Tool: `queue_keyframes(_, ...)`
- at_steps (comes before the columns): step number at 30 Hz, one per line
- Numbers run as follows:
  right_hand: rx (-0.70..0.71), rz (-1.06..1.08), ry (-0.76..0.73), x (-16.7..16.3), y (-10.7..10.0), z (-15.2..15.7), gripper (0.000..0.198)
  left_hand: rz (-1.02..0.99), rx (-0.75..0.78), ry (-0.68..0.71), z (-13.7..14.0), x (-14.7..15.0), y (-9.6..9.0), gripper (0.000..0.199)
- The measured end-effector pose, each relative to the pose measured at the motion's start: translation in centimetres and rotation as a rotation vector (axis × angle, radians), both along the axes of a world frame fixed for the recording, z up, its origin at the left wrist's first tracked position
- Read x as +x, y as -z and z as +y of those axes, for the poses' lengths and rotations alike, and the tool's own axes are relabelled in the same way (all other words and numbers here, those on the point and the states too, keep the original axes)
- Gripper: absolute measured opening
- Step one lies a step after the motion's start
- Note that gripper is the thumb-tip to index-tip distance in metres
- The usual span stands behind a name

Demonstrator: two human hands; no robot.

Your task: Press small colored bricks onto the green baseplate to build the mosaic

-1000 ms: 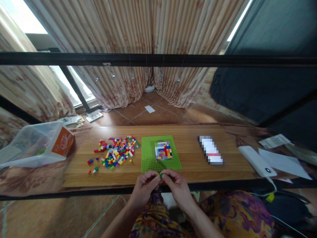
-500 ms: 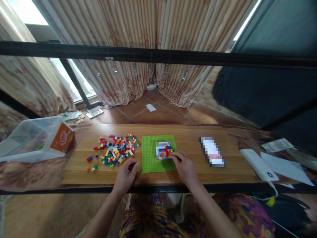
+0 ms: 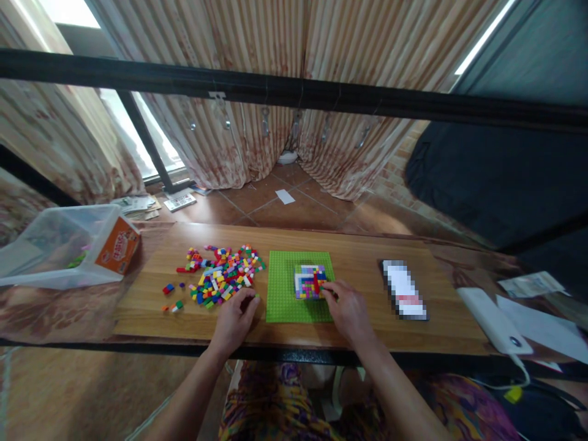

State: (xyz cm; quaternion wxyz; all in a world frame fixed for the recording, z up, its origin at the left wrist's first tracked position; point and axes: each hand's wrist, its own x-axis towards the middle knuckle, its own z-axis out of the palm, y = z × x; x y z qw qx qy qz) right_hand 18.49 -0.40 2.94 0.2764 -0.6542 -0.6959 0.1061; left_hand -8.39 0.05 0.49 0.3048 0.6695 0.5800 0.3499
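Note:
A green studded baseplate (image 3: 280, 306) lies on the wooden board, carrying a low square build of multicoloured toy bricks (image 3: 305, 282). My right hand (image 3: 350, 309) is at the build's right side, thumb and forefinger pinched together against its edge; what sits between them is too small to make out. Left of the baseplate, my left hand (image 3: 235, 321) rests near the board with its fingers pinched on a tiny light-green brick (image 3: 257, 296). Just beyond that hand spreads a loose pile of toy bricks (image 3: 225, 275) in many colours.
A phone (image 3: 404, 291) with a blurred screen lies right of the baseplate. Farther right are a white power bank (image 3: 493, 318) with a cable and some papers (image 3: 542, 324). At the far left stands a clear plastic bin (image 3: 64, 245) with an orange label. A dark rail (image 3: 285, 92) crosses beyond the table.
The whole view has shifted slightly, with the table things a little farther right. Both hands keep nearly the same places and pinched poses beside the baseplate and the brick build.

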Motion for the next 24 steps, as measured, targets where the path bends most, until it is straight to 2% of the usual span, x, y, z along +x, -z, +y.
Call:
queue_keyframes(6,-0.035,-0.285,-0.033,-0.6,-0.7,0.1,0.019,0.02,0.003,-0.003,-0.1,0.0,0.1,0.02)
queue_keyframes(10,-0.142,-0.348,-0.025,-1.2,-1.6,0.5,0.019,0.017,-0.005,-0.004,-0.2,0.0,0.2,0.02)
queue_keyframes(15,-0.237,-0.253,0.005,-1.3,-2.2,0.9,0.017,0.002,-0.015,-0.01,-0.3,0.1,0.4,0.019)
queue_keyframes(24,-0.121,0.134,0.095,-0.4,-1.1,0.2,0.02,0.012,-0.013,-0.001,-0.4,0.0,0.2,0.018)
